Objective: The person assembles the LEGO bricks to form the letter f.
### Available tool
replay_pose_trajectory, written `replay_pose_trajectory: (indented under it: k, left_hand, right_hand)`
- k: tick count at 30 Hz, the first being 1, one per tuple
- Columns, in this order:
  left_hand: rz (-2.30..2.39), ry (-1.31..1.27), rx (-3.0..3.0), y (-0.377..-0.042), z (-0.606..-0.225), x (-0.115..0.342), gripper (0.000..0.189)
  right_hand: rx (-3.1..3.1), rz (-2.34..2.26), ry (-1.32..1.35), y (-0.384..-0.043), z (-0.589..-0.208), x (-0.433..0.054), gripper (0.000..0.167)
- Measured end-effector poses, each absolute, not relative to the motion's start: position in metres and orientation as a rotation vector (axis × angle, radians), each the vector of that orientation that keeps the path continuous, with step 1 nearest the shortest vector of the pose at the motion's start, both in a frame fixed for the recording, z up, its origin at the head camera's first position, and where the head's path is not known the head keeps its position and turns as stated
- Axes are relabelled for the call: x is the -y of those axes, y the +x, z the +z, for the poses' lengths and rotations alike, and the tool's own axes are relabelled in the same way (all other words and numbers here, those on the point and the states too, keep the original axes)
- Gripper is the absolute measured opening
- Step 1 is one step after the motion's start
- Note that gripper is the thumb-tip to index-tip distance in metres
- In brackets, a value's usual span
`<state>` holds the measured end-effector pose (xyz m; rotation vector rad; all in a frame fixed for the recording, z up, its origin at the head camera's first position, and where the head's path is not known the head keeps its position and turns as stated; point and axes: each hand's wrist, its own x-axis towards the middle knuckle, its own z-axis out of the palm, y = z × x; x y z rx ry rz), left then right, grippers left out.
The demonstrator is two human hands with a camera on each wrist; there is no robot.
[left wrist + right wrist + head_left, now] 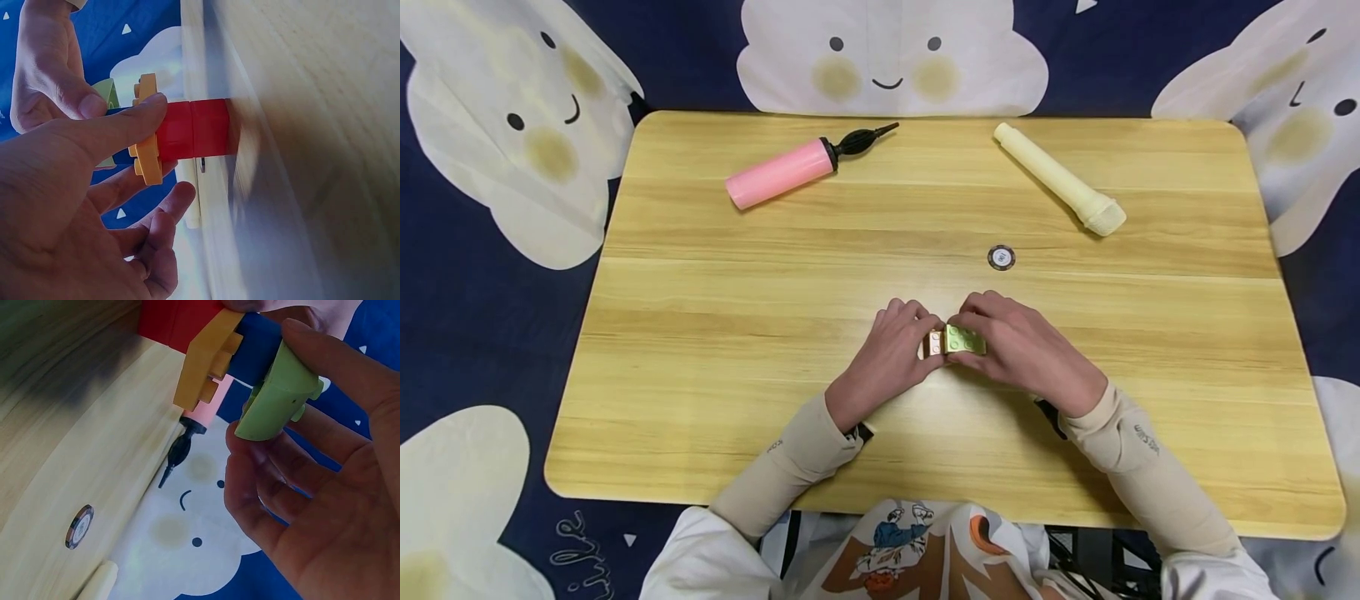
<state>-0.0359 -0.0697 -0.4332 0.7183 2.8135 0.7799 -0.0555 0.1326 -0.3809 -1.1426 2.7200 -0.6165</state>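
Observation:
Red bricks [192, 129] stand on the table in a short tower, with an orange brick [148, 150] above them and a blue brick [256, 347] above that. My left hand [891, 354] grips this tower, its thumb lying across the blue and orange bricks. A light green curved brick [278, 394] with studs is pinched between thumb and fingers of my right hand [1022, 346]. It sits tilted against the blue brick; whether it is pressed on fully I cannot tell. From the head view the green brick and the orange one appear between both hands.
A pink hand pump [782, 173] with a black nozzle lies at the back left of the wooden table [700, 333]. At the back right is a cream microphone [1056, 177]. A round poker chip [1002, 257] lies just beyond the right hand.

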Motion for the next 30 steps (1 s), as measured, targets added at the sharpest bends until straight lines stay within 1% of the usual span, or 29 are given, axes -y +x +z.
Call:
replay_pose_trajectory:
  k: [11, 14, 19, 26, 30]
  left_hand:
    - [0.79, 0.765, -2.765, -0.037, -0.432, 0.07, 0.032]
    - [0.783, 0.793, -2.736, -0.037, -0.433, 0.07, 0.034]
    - [0.767, 0.837, -2.726, -0.037, -0.432, 0.071, 0.045]
    - [0.659, 0.851, -2.836, -0.034, -0.432, 0.077, 0.077]
    - [0.658, 0.91, -2.885, -0.034, -0.427, 0.08, 0.083]
  right_hand:
    - [-2.721, -0.61, -1.147, -0.056, -0.38, -0.131, 0.04]
    - [-2.72, -0.607, -1.152, -0.056, -0.38, -0.132, 0.039]
    - [-2.723, -0.603, -1.169, -0.056, -0.381, -0.133, 0.037]
    - [-2.725, -0.602, -1.199, -0.057, -0.382, -0.132, 0.037]
    - [-2.729, -0.612, -1.201, -0.059, -0.382, -0.132, 0.036]
